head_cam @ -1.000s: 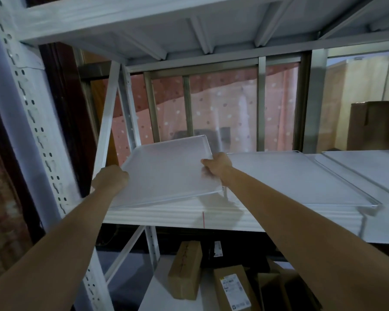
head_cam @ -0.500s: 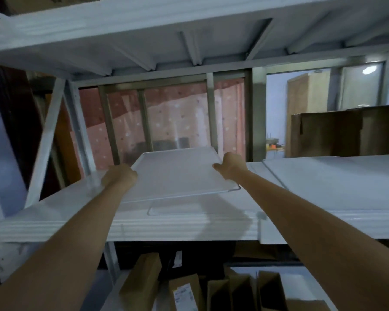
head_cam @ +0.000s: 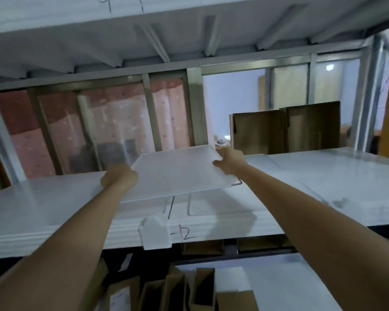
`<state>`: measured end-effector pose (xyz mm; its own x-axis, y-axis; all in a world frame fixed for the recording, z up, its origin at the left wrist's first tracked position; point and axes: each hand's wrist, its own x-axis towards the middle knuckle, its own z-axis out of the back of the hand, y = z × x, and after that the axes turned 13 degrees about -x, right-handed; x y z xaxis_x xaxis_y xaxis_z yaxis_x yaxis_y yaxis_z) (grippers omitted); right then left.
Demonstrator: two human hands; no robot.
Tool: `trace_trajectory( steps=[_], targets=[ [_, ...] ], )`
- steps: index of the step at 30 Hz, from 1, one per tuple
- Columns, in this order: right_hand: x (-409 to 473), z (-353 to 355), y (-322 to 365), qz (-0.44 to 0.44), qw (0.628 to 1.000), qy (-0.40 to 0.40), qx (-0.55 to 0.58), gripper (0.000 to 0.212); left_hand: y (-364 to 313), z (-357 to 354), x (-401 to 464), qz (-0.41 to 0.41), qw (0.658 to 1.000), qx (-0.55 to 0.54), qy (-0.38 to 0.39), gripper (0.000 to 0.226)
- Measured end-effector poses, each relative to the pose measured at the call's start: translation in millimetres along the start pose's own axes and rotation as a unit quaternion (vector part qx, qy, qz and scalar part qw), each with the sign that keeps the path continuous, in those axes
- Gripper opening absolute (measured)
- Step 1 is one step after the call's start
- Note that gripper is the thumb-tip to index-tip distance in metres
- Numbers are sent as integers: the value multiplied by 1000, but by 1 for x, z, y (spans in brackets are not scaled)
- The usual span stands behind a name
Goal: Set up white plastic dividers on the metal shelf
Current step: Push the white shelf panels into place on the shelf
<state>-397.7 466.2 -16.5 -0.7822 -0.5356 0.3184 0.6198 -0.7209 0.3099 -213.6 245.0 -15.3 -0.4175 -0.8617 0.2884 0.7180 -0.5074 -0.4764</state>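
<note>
A flat white plastic divider (head_cam: pixel 177 173) hangs a little above the metal shelf (head_cam: pixel 54 209), tilted with its far edge raised. My left hand (head_cam: pixel 119 179) grips its left edge and my right hand (head_cam: pixel 230 159) grips its right edge near the far corner. Other white sheets (head_cam: pixel 323 176) lie flat on the shelf, to the right and under the held divider.
A brown cardboard box (head_cam: pixel 285 129) stands at the back right of the shelf. The shelf above (head_cam: pixel 144 37) hangs low overhead. A white label tag (head_cam: pixel 155 232) sticks on the shelf's front edge. Several cardboard boxes (head_cam: pixel 200 288) sit on the level below.
Both hands have carried the divider to the right along the shelf, away from the left upright. My view has swung right and upward with it.
</note>
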Motion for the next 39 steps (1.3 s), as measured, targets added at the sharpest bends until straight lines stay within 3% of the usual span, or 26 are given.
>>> trace_trajectory(
  steps=[3,6,12,16,24,31,39],
  targets=[
    [-1,14,-27,-20,1000,-14,-14,23,-27,-6,0,-27,999,-13,11,36],
    [0,26,-54,-58,998,-28,-27,44,-57,-14,5,-63,998,-22,18,37],
    [0,50,-113,-95,994,-29,-51,37,-119,-31,-20,-85,995,-48,25,36],
    [1,69,-158,-100,992,-37,-73,29,-159,-47,-41,-94,994,-42,35,34],
    [2,106,-268,-92,989,-41,-104,36,-251,-86,-95,-102,992,-56,48,28],
    [-8,134,-365,-71,986,-21,-149,22,-337,-130,-146,-110,991,-59,48,31],
    [-23,147,-426,-86,977,-41,-188,23,-387,-158,-181,-124,987,-61,82,24]
  ],
)
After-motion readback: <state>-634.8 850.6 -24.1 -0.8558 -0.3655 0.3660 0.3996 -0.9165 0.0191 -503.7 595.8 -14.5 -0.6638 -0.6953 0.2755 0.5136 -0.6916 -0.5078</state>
